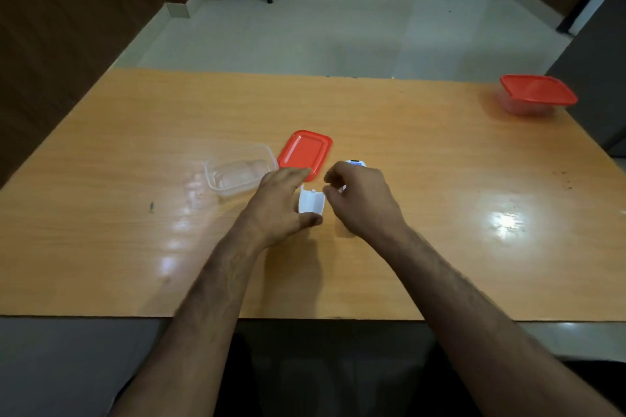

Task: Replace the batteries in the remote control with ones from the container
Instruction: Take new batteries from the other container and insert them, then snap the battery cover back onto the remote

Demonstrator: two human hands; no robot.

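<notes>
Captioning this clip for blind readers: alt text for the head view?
Left hand holds a white battery cover; right hand covers the remote. Behind them, an open clear container and its red lid on a wooden table.

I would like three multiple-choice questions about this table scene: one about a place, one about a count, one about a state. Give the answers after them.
1. Where does the loose red lid lie?
A. right of the open clear container
B. on the floor
C. on top of the open container

2. How many red lids are in view?
A. one
B. two
C. four

3. What is the state of the container at the far right of the table?
A. open
B. lying on its side
C. closed with its lid

Answers: 1 A, the lid lies flat on the table beside the open container. 2 B, one is loose and one is on the far container. 3 C, a red lid covers it.
</notes>
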